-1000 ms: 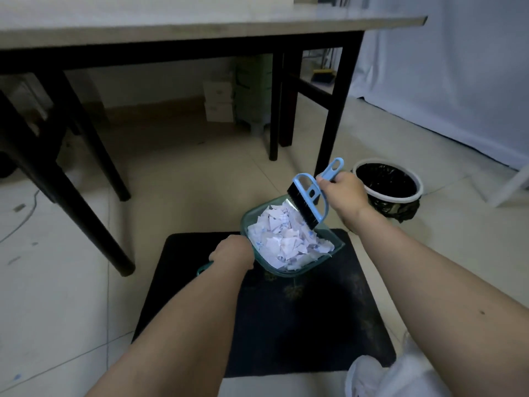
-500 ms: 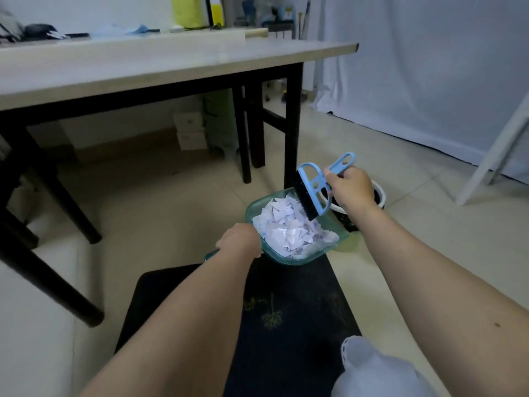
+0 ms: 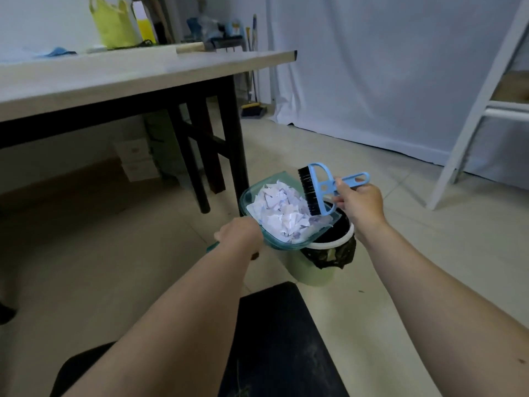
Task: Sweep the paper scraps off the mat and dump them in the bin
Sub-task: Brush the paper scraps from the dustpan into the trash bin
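Head view, single frame.

Left hand (image 3: pixel 239 234): near frame centre, fingers curled round the handle of the dustpan (image 3: pixel 259 196), carrying it clear of the floor. Only a teal stub of that handle shows below the wrist.

Dustpan: translucent green, heaped with paper scraps (image 3: pixel 282 213), white with faint blue marks. Its right-hand edge overlaps the rim of the bin (image 3: pixel 329 245); the pan sits roughly level and the scraps lie inside it.

Right hand (image 3: pixel 362 203): at 3 o'clock of the dustpan, fingers and thumb clamped on the handle of the brush (image 3: pixel 322 187). The hands are apart, one tool in each.

Brush: light blue frame, black bristles facing the scraps; the lower bristle end touches or nearly touches the heap, which of the two cannot be told.

Bin: pale green body, white ring, black liner bag folded over the edge. Stands on the tiled floor (image 3: pixel 114 267) at 5 o'clock of the dustpan, partly beneath it.

Mat (image 3: pixel 286 339): black, on the floor at 6 o'clock of the bin, just apart from it, partly covered by both forearms.

Table (image 3: pixel 114 78): pale top, dark legs, at 11 o'clock. On it a yellow bag (image 3: pixel 114 24) and blurred small items.

White backdrop (image 3: pixel 386 67) at 1 o'clock; white frame (image 3: pixel 472 116) at 3 o'clock.
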The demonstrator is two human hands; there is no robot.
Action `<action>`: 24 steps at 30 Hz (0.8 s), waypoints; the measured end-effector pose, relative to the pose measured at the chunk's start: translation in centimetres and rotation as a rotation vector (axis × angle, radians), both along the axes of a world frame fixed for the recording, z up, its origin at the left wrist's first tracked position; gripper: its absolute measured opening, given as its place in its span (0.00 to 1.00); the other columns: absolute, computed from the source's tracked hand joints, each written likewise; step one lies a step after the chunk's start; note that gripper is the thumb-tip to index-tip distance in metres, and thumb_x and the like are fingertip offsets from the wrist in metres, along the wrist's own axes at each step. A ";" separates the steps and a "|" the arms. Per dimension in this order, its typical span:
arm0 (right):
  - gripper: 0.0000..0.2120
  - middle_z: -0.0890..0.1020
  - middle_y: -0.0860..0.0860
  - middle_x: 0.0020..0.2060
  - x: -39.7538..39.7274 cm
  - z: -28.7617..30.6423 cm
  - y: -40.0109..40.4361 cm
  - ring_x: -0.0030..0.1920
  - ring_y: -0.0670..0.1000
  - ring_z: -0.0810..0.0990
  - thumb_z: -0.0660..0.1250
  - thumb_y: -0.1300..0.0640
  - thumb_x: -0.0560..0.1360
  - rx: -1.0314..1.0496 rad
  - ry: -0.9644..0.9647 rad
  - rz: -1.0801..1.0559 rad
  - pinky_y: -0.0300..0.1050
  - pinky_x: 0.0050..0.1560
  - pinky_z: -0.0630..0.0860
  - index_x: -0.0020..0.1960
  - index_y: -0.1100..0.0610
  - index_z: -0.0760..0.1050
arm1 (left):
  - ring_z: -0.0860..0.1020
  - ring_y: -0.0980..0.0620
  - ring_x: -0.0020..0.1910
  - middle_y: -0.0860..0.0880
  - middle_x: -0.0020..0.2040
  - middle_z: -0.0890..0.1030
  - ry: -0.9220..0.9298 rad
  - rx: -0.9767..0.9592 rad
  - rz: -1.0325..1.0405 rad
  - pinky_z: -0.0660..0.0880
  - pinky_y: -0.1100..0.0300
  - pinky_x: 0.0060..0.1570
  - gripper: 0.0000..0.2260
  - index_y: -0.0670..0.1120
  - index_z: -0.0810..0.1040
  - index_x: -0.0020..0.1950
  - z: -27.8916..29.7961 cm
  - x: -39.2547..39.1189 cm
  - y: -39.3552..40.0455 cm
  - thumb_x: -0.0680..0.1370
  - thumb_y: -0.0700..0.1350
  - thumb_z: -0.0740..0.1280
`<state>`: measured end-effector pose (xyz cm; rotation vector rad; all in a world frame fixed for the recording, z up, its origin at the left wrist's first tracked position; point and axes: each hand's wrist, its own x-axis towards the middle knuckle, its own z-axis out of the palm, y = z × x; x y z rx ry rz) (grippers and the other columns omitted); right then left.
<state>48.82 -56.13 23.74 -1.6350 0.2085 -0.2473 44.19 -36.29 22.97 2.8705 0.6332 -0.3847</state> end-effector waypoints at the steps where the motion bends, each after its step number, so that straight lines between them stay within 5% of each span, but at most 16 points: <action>1: 0.09 0.83 0.49 0.35 0.8 -0.4 0.0 0.38 0.51 0.81 0.67 0.51 0.75 0.018 -0.004 -0.007 0.55 0.52 0.80 0.36 0.51 0.78 | 0.76 0.47 0.56 0.48 0.52 0.75 0.014 0.013 -0.018 0.71 0.55 0.55 0.13 0.45 0.74 0.61 -0.3 0.9 -0.1 0.78 0.48 0.64; 13: 0.08 0.80 0.49 0.35 7.8 -6.6 1.2 0.35 0.45 0.78 0.65 0.56 0.78 0.106 0.000 0.074 0.28 0.31 0.75 0.52 0.59 0.80 | 0.74 0.45 0.59 0.46 0.59 0.76 0.014 0.106 0.045 0.68 0.54 0.60 0.14 0.44 0.74 0.63 -5.3 8.0 -0.4 0.77 0.39 0.62; 19: 0.07 0.82 0.48 0.36 10.3 -9.9 1.6 0.38 0.47 0.80 0.65 0.53 0.77 0.055 0.032 0.102 0.48 0.50 0.80 0.43 0.49 0.80 | 0.74 0.44 0.59 0.45 0.59 0.76 0.011 0.116 0.027 0.68 0.53 0.59 0.14 0.44 0.74 0.63 -5.8 10.7 -0.9 0.77 0.41 0.63; 24: 0.07 0.82 0.47 0.36 11.3 -11.8 1.1 0.39 0.48 0.81 0.64 0.54 0.78 0.019 0.051 0.116 0.53 0.56 0.79 0.45 0.48 0.80 | 0.76 0.44 0.56 0.45 0.54 0.76 0.006 0.111 0.017 0.73 0.52 0.59 0.13 0.43 0.75 0.61 -6.5 11.8 -0.6 0.77 0.40 0.62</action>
